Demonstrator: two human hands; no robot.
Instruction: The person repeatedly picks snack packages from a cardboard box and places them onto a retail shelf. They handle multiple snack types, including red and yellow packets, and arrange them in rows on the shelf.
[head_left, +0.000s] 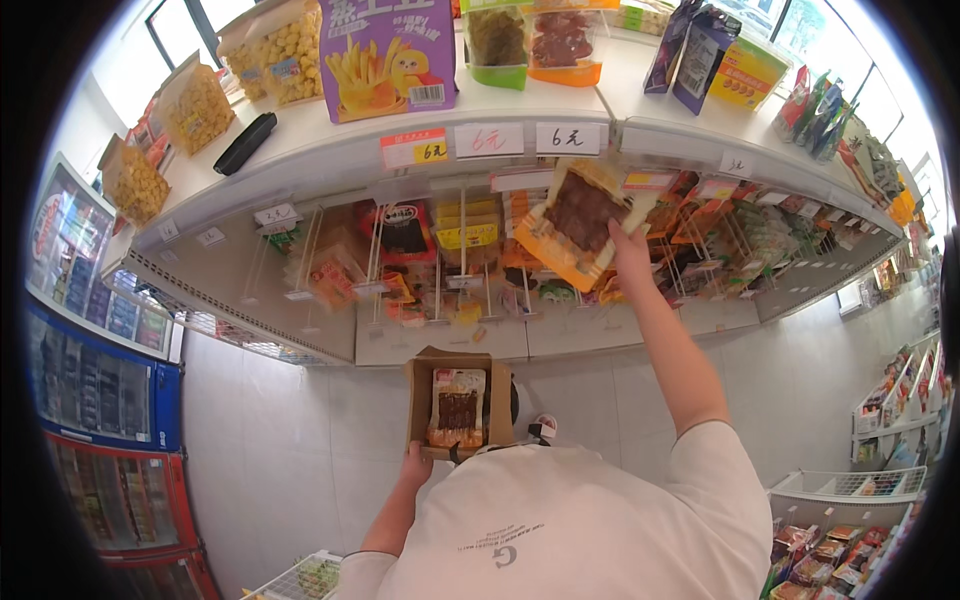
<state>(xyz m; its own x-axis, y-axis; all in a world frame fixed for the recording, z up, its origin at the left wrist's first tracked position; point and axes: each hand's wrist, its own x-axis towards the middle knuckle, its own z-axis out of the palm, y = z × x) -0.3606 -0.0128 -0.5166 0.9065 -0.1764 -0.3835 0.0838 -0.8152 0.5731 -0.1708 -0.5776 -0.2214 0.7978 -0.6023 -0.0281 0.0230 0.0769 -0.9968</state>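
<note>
My right hand (628, 244) grips the edge of a snack pouch (581, 217) with an orange band and a clear window onto dark brown food. It holds the pouch tilted in front of the hanging rack, just under the shelf's price tags. Low in front of my body, my left hand (417, 459) holds the near left corner of an open cardboard box (501, 397). Inside that box lies a similar pouch (457, 409) of dark brown food; whatever is beneath it is hidden.
Packets (469, 232) hang on hooks below the white shelf top (495, 109). Above them stand a purple snack bag (390, 60), popcorn-like bags (195, 105) and a black object (245, 142). Drink coolers (97, 390) line the left; another snack rack (825, 555) is at lower right.
</note>
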